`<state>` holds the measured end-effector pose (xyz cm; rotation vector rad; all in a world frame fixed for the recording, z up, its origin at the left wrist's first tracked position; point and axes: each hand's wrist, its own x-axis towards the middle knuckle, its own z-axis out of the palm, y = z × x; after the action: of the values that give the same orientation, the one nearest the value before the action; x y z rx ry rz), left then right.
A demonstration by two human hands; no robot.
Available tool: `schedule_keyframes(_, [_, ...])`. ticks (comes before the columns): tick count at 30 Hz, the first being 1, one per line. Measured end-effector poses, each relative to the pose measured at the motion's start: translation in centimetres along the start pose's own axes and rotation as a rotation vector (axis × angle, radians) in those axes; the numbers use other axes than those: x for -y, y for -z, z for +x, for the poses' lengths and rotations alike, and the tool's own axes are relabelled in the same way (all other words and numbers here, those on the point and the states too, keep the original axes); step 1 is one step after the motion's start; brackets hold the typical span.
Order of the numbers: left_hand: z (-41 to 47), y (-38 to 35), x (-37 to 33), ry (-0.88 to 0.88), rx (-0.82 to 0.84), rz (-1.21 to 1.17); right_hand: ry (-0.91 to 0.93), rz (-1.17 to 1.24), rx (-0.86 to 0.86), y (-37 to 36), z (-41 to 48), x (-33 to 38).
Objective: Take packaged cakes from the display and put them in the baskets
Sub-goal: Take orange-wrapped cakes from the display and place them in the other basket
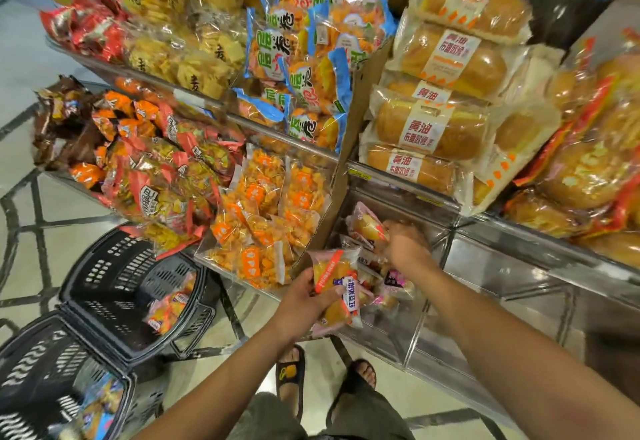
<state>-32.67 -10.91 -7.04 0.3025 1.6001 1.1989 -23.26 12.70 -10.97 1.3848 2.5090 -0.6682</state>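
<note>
Head view looks down on a clear plastic display bin (460,259) on the bottom shelf, where small packaged cakes lie loose.

The step in hand looks like gathering packets before carrying them to the baskets. To do it well, each packet is best taken by its crimped end or lightly across its middle so the soft cake is not squashed. The bundle should then swing left and low over the black slotted plastic basket (114,266) nearest the display. That basket already holds a few orange-wrapped cakes (169,308). A second black basket (41,370) sits beside it, closer to the person.

The left grip (304,296) is clamped, thumb on top, round a yellow cake packet with an orange stripe and a blue-and-white label (337,287). It holds the packet at the bin's front edge, and there seems to be at least one more packet beneath.

The right grip (407,247) reaches deeper into the bin, knuckles up, against a pink-edged cake packet (367,226). Its fingertips are hidden and blurred, so I cannot tell whether it has closed on the packet.
</note>
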Motion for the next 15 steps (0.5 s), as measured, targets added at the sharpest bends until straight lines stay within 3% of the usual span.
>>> schedule_keyframes(6, [0.4,1.2,-0.4,-0.023,0.130,0.061,-0.119,0.292,-0.042,1.9,-6.0,-2.5])
schedule_keyframes(11, [0.6,2.0,-0.3,-0.032,0.203,0.127,-0.261,0.918,-0.093,1.9,-12.9,-2.9])
schedule_keyframes(15, [-0.3,1.8,0.1,-0.025,0.213,0.127,-0.306,1.226,-0.065,1.0,-17.4,-3.1])
